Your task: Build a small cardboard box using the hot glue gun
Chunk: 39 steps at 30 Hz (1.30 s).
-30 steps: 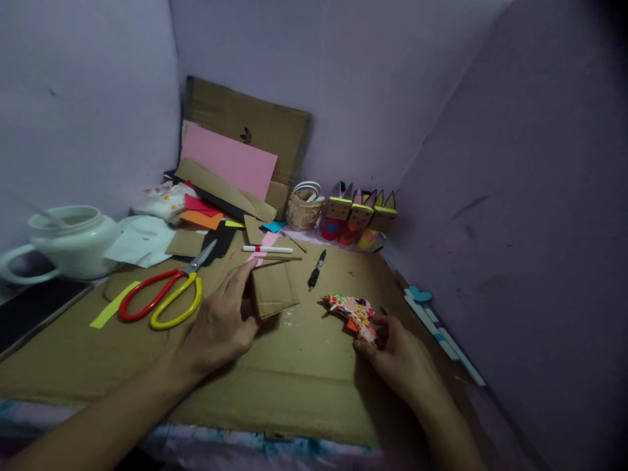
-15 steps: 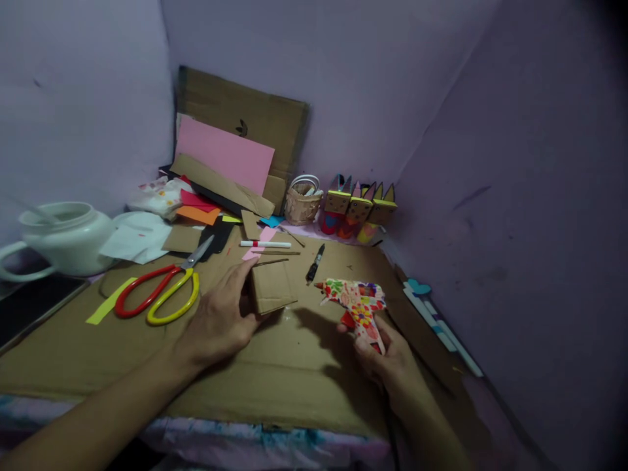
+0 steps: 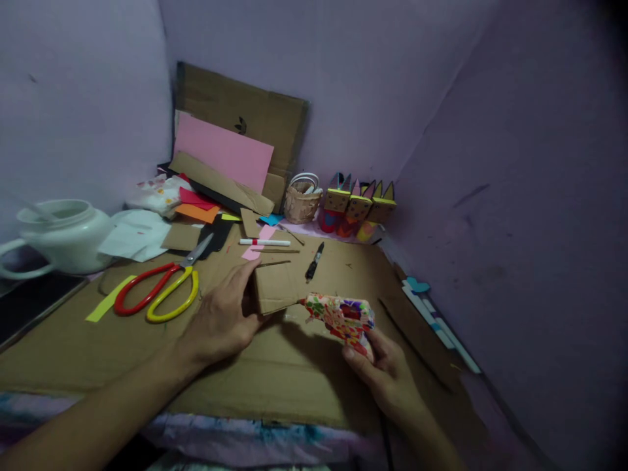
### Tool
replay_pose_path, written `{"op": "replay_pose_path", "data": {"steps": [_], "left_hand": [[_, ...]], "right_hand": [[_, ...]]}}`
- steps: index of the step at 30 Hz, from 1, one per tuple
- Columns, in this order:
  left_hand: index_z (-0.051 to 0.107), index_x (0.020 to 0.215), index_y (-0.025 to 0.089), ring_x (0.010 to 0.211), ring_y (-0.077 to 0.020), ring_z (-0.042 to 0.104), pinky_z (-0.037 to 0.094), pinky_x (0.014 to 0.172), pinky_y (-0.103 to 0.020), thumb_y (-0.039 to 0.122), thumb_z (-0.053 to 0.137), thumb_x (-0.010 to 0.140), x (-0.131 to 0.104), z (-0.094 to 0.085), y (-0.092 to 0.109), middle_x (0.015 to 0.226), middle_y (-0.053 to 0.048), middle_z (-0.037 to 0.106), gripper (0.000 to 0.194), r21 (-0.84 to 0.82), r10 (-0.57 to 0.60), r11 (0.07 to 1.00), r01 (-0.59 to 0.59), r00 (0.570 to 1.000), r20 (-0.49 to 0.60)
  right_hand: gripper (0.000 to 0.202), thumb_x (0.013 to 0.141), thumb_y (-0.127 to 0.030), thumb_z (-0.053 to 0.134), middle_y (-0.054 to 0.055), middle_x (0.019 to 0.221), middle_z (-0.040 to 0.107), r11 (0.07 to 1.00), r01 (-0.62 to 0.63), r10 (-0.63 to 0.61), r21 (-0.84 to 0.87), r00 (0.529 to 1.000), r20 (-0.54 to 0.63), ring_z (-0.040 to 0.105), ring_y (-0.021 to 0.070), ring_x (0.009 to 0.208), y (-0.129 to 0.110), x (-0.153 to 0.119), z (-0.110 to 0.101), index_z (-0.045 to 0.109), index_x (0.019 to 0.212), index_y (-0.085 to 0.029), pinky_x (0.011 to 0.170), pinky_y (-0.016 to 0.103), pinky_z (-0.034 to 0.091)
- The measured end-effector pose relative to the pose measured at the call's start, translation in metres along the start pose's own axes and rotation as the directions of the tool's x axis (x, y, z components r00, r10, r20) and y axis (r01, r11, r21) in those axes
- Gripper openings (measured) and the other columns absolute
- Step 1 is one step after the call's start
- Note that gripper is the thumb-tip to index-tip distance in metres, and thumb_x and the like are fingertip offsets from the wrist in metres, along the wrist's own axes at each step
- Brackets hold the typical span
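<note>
My left hand (image 3: 223, 317) grips a small cardboard box (image 3: 275, 288) by its left side, thumb below and fingers along the back edge. In my right hand (image 3: 385, 366) is a hot glue gun (image 3: 341, 317) with a bright flower pattern, held by its handle. The gun's nozzle points left and meets the box's lower right corner, as far as I can see. Any glue there is too small to make out. A black pen (image 3: 314, 261) lies just beyond the box, and a white marker (image 3: 265, 243) lies behind it.
Scissors (image 3: 171, 288) with red and yellow handles lie left of my left hand, near a white pot (image 3: 63, 235). Paper scraps, a woven basket (image 3: 303, 201) and several decorated tubes (image 3: 358, 212) line the back. A cardboard sheet (image 3: 235, 392) covers the table.
My right hand has brought the glue gun left and slightly down, so its nozzle now reaches the box's corner. My left hand and the box have barely moved.
</note>
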State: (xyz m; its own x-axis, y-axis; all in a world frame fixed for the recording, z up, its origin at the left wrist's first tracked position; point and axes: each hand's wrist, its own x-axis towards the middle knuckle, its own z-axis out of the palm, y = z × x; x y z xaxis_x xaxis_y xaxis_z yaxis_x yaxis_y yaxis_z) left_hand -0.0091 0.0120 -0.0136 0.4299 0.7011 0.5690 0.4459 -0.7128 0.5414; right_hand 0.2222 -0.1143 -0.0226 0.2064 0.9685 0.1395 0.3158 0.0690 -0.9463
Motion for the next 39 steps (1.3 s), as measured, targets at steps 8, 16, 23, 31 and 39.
{"op": "replay_pose_path", "data": {"steps": [8, 16, 23, 31, 39], "left_hand": [[0.037, 0.134, 0.024, 0.118, -0.0298, 0.054, 0.048, 0.097, -0.045, 0.031, 0.073, 0.071, 0.0, -0.001, 0.001, 0.129, -0.009, 0.056, 0.073, 0.006, -0.023, 1.0, 0.023, 0.999, 0.039], [0.036, 0.133, 0.024, 0.12, -0.0288, 0.052, 0.046, 0.1, -0.045, 0.018, 0.068, 0.071, 0.001, -0.003, 0.002, 0.13, -0.008, 0.053, 0.07, 0.053, 0.019, 0.998, -0.022, 0.998, 0.056], [0.037, 0.131, 0.024, 0.117, -0.0303, 0.053, 0.047, 0.099, -0.046, 0.014, 0.064, 0.07, -0.001, -0.002, 0.0, 0.127, -0.009, 0.054, 0.068, 0.068, 0.048, 0.996, -0.051, 0.998, 0.042], [0.034, 0.133, 0.021, 0.12, -0.0302, 0.052, 0.045, 0.102, -0.046, 0.01, 0.061, 0.069, -0.001, -0.001, 0.001, 0.13, -0.01, 0.053, 0.07, 0.09, 0.064, 0.994, -0.069, 0.996, 0.056], [0.033, 0.135, 0.023, 0.121, -0.0308, 0.051, 0.045, 0.101, -0.047, 0.009, 0.061, 0.068, 0.001, -0.002, 0.004, 0.129, -0.01, 0.053, 0.074, 0.068, 0.083, 0.994, -0.086, 0.995, 0.049]], "right_hand": [[0.038, 0.074, -0.036, 0.062, 0.006, 0.085, 0.072, 0.999, -0.012, 0.012, -0.042, 1.0, -0.001, 0.06, 0.0201, 0.071, 0.0, -0.001, 0.001, 0.068, 0.104, -0.015, 0.062, 0.025, 0.046], [0.035, 0.073, -0.037, 0.06, 0.004, 0.071, 0.068, 0.993, -0.034, 0.034, -0.114, 0.999, -0.002, 0.056, 0.0189, 0.062, -0.001, -0.001, 0.001, 0.07, 0.098, -0.014, 0.054, 0.025, 0.041], [0.034, 0.07, -0.035, 0.063, 0.004, 0.073, 0.07, 0.997, -0.027, 0.026, -0.075, 1.0, -0.016, 0.055, 0.0179, 0.059, -0.008, 0.0, 0.003, 0.071, 0.096, -0.016, 0.053, 0.025, 0.043], [0.032, 0.07, -0.033, 0.063, 0.005, 0.076, 0.072, 0.999, -0.014, 0.012, -0.044, 1.0, -0.025, 0.06, 0.0199, 0.064, -0.007, -0.001, 0.005, 0.071, 0.096, -0.015, 0.056, 0.025, 0.046], [0.034, 0.071, -0.034, 0.062, 0.006, 0.075, 0.072, 0.998, 0.0, -0.001, -0.068, 1.0, -0.029, 0.06, 0.0204, 0.064, -0.005, -0.001, 0.005, 0.071, 0.097, -0.015, 0.055, 0.026, 0.046]]}}
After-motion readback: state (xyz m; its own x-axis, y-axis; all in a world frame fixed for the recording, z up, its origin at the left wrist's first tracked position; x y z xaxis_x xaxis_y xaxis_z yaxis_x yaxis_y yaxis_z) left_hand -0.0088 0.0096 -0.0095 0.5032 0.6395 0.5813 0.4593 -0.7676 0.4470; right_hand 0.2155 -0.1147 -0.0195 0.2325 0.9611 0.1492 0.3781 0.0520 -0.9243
